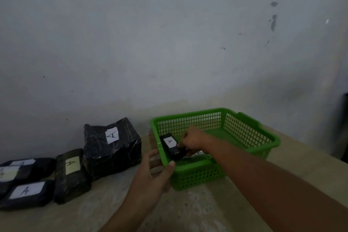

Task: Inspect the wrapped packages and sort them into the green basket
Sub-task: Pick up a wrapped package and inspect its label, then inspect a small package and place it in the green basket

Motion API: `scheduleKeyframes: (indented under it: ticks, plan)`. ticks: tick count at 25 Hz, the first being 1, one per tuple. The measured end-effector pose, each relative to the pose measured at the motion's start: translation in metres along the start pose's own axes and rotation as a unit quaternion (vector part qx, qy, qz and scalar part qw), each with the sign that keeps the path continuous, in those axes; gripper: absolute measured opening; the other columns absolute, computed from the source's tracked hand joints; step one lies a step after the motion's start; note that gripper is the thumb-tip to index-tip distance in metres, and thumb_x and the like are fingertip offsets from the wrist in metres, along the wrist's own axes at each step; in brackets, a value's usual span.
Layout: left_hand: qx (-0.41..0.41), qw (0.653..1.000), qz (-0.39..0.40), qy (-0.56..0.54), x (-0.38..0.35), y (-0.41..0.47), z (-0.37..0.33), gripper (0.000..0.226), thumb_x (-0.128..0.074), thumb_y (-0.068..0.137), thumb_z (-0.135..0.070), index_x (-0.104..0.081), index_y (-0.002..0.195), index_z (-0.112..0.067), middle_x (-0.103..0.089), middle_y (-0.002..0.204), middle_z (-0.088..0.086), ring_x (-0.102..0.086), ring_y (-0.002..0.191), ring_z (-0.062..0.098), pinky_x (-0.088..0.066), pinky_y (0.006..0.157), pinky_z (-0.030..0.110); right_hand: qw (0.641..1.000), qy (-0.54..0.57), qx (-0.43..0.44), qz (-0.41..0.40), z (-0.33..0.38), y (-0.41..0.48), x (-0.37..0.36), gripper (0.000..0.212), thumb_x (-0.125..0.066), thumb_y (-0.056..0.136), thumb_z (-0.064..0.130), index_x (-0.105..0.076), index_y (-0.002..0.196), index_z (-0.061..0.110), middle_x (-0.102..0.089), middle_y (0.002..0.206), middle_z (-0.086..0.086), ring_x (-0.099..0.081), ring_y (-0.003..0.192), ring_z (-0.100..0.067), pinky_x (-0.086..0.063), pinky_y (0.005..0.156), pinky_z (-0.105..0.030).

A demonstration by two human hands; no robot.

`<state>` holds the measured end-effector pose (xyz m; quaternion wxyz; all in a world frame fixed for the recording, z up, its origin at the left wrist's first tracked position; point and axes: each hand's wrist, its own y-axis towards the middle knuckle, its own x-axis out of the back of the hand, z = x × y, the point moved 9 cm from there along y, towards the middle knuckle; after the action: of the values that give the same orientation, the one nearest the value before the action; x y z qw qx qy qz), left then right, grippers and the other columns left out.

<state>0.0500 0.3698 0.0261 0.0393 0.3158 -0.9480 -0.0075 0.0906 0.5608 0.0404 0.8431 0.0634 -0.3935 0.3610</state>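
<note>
A green basket [250, 133] stands on the table right of centre. Inside it, at its left wall, a small black wrapped package [170, 147] with a white label marked A lies under my right hand [192, 140], whose fingers are closed on its near end. My left hand [152, 177] grips the basket's near left corner, thumb over the rim. Left of the basket sit a large black wrapped package [113, 147] and a medium one [71, 175], each labelled A. Further left lie several flat black packages [26, 192] with white labels.
The table [188, 211] has a pale mottled top and stands against a grey-white wall [169, 43]. A white label lies on the basket floor beside the small package. A dark object [345, 128] shows at the right edge.
</note>
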Motion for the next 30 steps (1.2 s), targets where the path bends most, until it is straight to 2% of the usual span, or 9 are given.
scheduleKeyframes:
  ticks: [2,5,9,15,19,22,24,27,30]
  plan:
    - [0.005,1.000,0.015,-0.001,0.000,0.001,0.001,0.060,-0.070,0.067,-0.046,-0.045,0.121,-0.036,-0.057,0.126,0.001,-0.063,0.105,0.019,-0.060,0.072,0.036,0.999,-0.024,0.019,0.037,0.007,-0.002,-0.008,0.023,-0.061,0.090,0.003,-0.065,0.109,-0.009,-0.067,0.113,-0.025,-0.070,0.089,-0.031,-0.059,0.085,-0.043]
    - [0.003,1.000,0.014,-0.012,0.000,0.001,0.000,0.041,-0.071,0.077,-0.035,-0.046,0.109,-0.039,-0.057,0.124,0.002,-0.064,0.102,0.019,-0.058,0.067,0.033,0.996,-0.063,0.035,0.056,0.013,-0.005,-0.011,0.029,-0.052,0.095,0.005,-0.063,0.120,-0.003,-0.061,0.125,-0.019,-0.064,0.102,-0.032,-0.058,0.085,-0.038]
    - [0.006,1.000,0.019,-0.012,-0.001,0.000,0.001,0.052,-0.070,0.080,-0.031,-0.043,0.125,-0.030,-0.056,0.127,0.003,-0.062,0.104,0.019,-0.058,0.070,0.033,0.992,-0.098,0.056,0.056,0.016,-0.011,-0.010,0.031,-0.049,0.095,0.006,-0.061,0.123,0.001,-0.058,0.129,-0.016,-0.061,0.103,-0.032,-0.057,0.077,-0.034]
    - [0.009,1.000,0.016,-0.003,-0.001,-0.011,-0.004,0.041,-0.068,0.085,-0.022,-0.045,0.119,-0.026,-0.058,0.121,0.002,-0.062,0.102,0.016,-0.058,0.081,0.041,0.987,-0.121,0.101,-0.020,0.034,-0.035,0.019,0.029,-0.048,0.092,0.005,-0.061,0.116,-0.004,-0.062,0.122,-0.020,-0.063,0.090,-0.026,-0.053,0.074,-0.035]
    - [0.004,0.999,-0.018,0.028,0.017,-0.030,-0.016,0.038,-0.066,0.087,-0.020,-0.043,0.118,-0.022,-0.055,0.123,0.004,-0.060,0.104,0.019,-0.058,0.079,0.038,0.984,-0.091,0.143,-0.052,0.061,-0.069,0.032,0.020,-0.057,0.092,0.013,-0.064,0.110,0.005,-0.064,0.112,-0.010,-0.054,0.070,-0.010,-0.044,0.060,-0.023]
    - [-0.005,0.997,-0.058,0.058,0.052,-0.058,-0.030,0.040,-0.065,0.088,-0.025,-0.044,0.122,-0.022,-0.055,0.119,0.001,-0.061,0.099,0.016,-0.058,0.080,0.036,0.975,-0.094,0.189,-0.068,0.097,-0.101,0.022,0.022,-0.064,0.089,0.021,-0.066,0.108,0.012,-0.065,0.103,-0.003,-0.062,0.085,-0.017,-0.049,0.070,-0.027]
    - [-0.004,0.994,-0.086,0.065,0.087,-0.080,-0.034,0.037,-0.064,0.088,-0.024,-0.046,0.120,-0.022,-0.057,0.114,-0.001,-0.062,0.096,0.013,-0.058,0.081,0.036,0.968,-0.092,0.224,-0.065,0.127,-0.120,0.001,0.019,-0.067,0.086,0.023,-0.068,0.102,0.014,-0.069,0.098,-0.004,-0.066,0.087,-0.020,-0.051,0.073,-0.029]
    - [0.000,0.983,-0.151,0.101,0.161,-0.115,-0.026,0.036,-0.066,0.086,-0.028,-0.052,0.118,-0.021,-0.062,0.109,-0.003,-0.063,0.097,0.014,-0.057,0.087,0.042,0.960,-0.078,0.267,-0.013,0.171,-0.148,-0.057,0.010,-0.069,0.085,0.024,-0.066,0.093,0.020,-0.073,0.089,-0.003,-0.072,0.079,-0.018,-0.054,0.073,-0.029]
    - [0.012,0.957,-0.230,0.175,0.239,-0.148,-0.012,0.035,-0.065,0.085,-0.035,-0.055,0.117,-0.023,-0.063,0.110,-0.006,-0.063,0.098,0.011,-0.054,0.091,0.040,0.946,-0.089,0.309,0.041,0.212,-0.163,-0.129,0.012,-0.069,0.084,0.029,-0.064,0.095,0.026,-0.072,0.098,-0.001,-0.069,0.087,-0.015,-0.054,0.081,-0.028]
